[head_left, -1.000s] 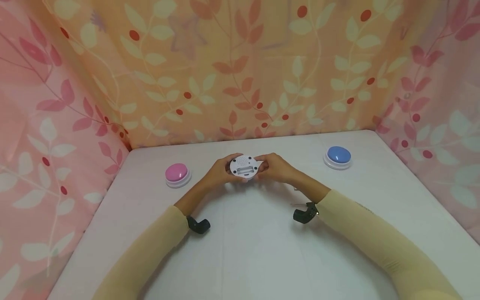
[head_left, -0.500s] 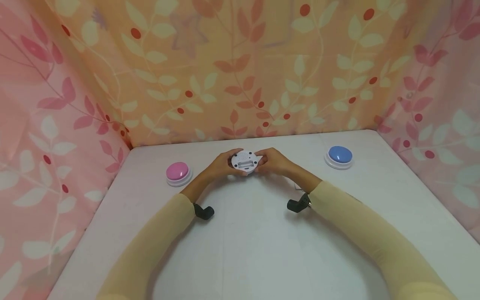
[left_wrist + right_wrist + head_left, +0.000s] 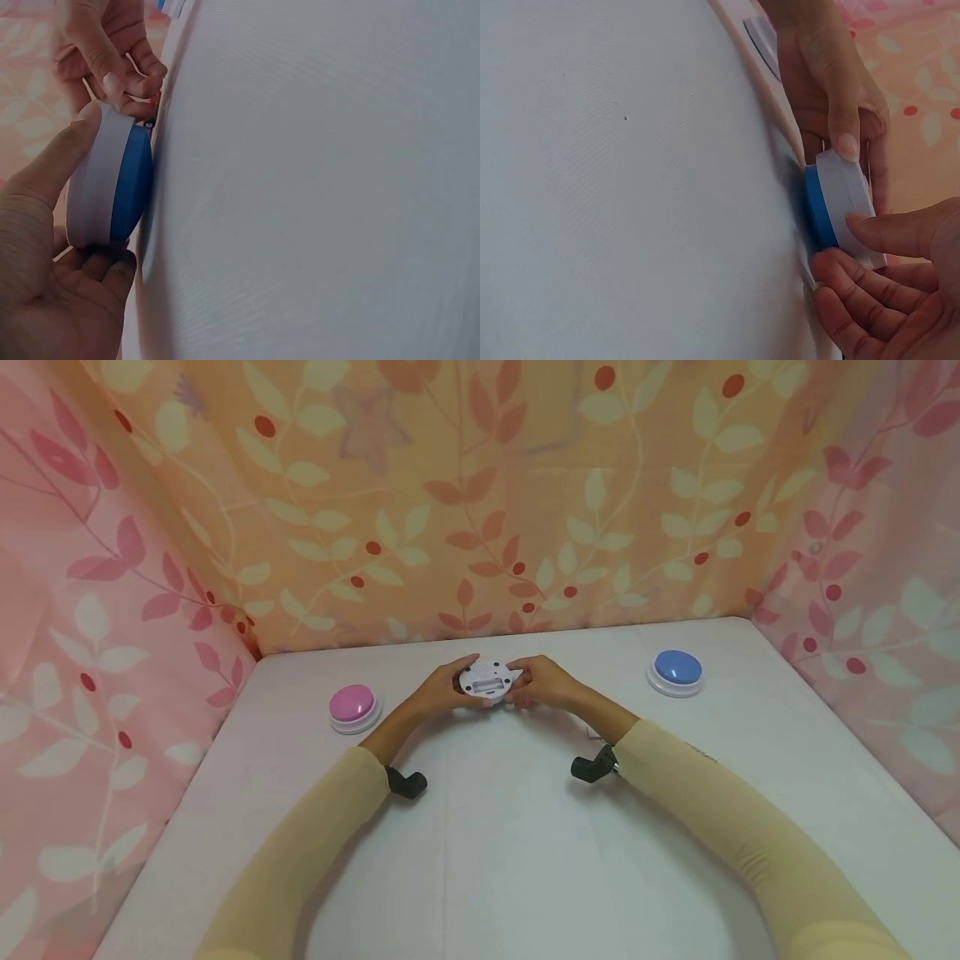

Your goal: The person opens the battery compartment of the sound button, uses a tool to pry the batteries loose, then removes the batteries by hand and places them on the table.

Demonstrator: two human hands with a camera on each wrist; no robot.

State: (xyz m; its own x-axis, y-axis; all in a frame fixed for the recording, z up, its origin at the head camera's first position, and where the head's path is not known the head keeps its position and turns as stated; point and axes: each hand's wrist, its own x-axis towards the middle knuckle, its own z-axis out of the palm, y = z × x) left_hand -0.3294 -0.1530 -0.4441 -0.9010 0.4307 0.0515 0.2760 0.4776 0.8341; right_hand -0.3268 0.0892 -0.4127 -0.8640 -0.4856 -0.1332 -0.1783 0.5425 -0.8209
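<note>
Over the far middle of the table both hands hold a round push button (image 3: 484, 681) with a white base and a blue dome (image 3: 133, 184). Its underside, with an uncovered battery compartment (image 3: 489, 685) and small dark feet, faces the head camera. My left hand (image 3: 441, 687) grips one side, thumb on the white rim, fingers curled around the far part. At the opposite side, my right hand (image 3: 546, 683) has its thumb on the base's edge and its fingers curled beneath. A small orange-and-dark thing (image 3: 154, 103) shows by the right fingertips; its kind is unclear.
A pink push button (image 3: 352, 703) stands on the white-covered table (image 3: 510, 843) at left, and another blue push button (image 3: 677, 667) at right. A small pale object (image 3: 595, 732) lies partly behind the right forearm. Leaf-patterned curtains (image 3: 480, 527) enclose the back and sides.
Both hands have moved slightly away from me with the push button. My right fingers have shifted at its edge. The other two buttons stand where they were.
</note>
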